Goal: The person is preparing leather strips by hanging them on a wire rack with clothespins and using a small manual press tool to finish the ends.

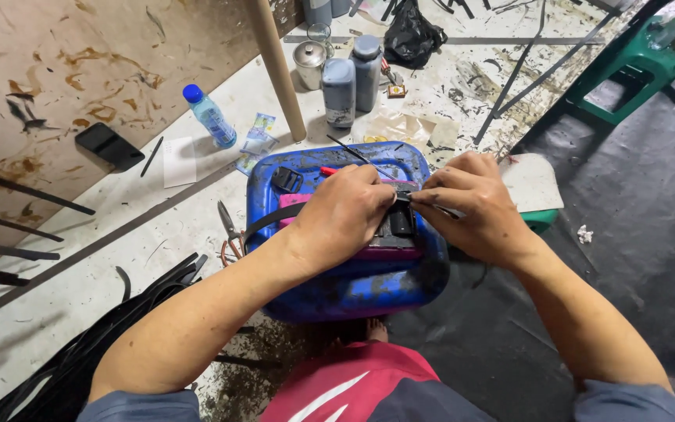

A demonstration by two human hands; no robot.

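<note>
Blue jerrycan [337, 293], laid flat as a workbench. On it, a black strap [275, 218] is pinned by the left hand [343, 215] (fingers clenched over it); its buckle end [402, 223] is pinched by the right hand [472, 202] for steadiness. Scissors [229, 229] are kept just beside the can.

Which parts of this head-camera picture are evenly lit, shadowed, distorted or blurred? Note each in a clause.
Head view: soft, even light on both hands, left hand and right hand, over the blue canister; deep shadow on the dark floor at right; wide-angle bending toward the edges; the green stool in the corner slightly soft.
</note>
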